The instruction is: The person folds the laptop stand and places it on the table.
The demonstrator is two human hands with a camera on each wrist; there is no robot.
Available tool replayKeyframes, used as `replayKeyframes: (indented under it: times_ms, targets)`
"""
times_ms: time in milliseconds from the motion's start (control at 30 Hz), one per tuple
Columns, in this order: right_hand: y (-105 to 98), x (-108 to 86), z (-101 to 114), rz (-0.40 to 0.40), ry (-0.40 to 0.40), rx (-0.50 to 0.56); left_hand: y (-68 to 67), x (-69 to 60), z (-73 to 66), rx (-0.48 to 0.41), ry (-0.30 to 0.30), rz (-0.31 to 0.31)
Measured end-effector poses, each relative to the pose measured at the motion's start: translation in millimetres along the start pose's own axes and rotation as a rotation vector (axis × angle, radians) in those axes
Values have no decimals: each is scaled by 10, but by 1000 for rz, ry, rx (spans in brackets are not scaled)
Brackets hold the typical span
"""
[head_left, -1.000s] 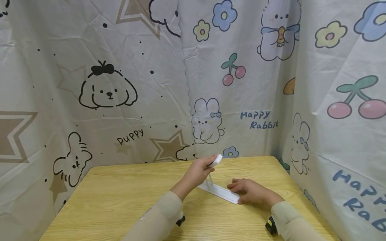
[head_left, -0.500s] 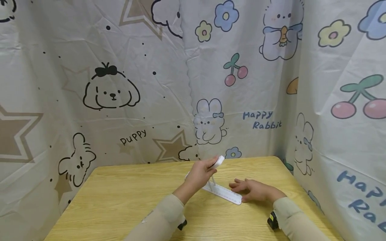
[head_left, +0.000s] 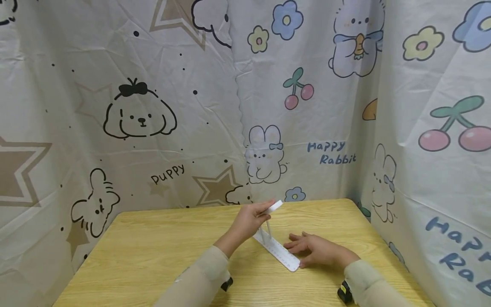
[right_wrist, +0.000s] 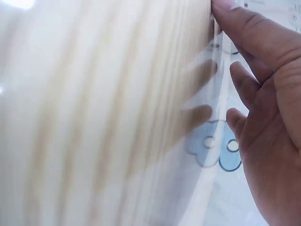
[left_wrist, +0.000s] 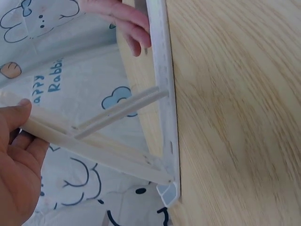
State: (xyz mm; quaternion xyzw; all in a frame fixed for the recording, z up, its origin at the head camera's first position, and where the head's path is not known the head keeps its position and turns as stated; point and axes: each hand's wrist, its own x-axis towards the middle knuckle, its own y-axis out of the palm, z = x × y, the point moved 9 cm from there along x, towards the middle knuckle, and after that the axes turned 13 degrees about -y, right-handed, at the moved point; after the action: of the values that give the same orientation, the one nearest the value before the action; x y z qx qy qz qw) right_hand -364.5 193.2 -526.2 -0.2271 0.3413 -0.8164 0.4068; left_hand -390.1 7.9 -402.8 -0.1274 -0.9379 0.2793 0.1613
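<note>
A white folding stand is made of a long flat base bar (head_left: 281, 255) and an upper bar (left_wrist: 94, 153), hinged together at one end. A pair of thin struts (left_wrist: 120, 113) bridges the two bars. My left hand (head_left: 247, 219) pinches the upper bar near its free end, thumb on one side and fingers on the other, holding it tilted up. Beside the base's near end is my right hand (head_left: 320, 251), its fingers loosely extended and its thumb touching or very close to the end. In the left wrist view, right-hand fingers (left_wrist: 131, 23) show behind the base.
The stand sits on a light wood-grain table (head_left: 161, 251). A printed curtain (head_left: 184, 119) with cartoon puppies and rabbits hangs behind the table and along its right side. A small black wrist device (head_left: 344, 292) is strapped at the right sleeve.
The base bar's near end has swung toward me and slightly left, with the right hand following alongside it. The left hand still holds the upper bar, in nearly the same place.
</note>
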Motion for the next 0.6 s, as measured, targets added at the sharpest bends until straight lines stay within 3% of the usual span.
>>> replayKeyframes:
  times_ms: [167, 333, 467, 600]
  targets:
    - [-11, -15, 76, -15, -41, -7, -19, -19, 14, -47, -3, 43]
    - [-28, -24, 31, 6, -10, 27, -16, -20, 28, -39, -23, 65]
    - [2, 43, -15, 32, 19, 61, -45, -23, 54, -41, -39, 72]
    - [59, 146, 16, 41, -16, 38, -87, -48, 62, -68, -56, 89]
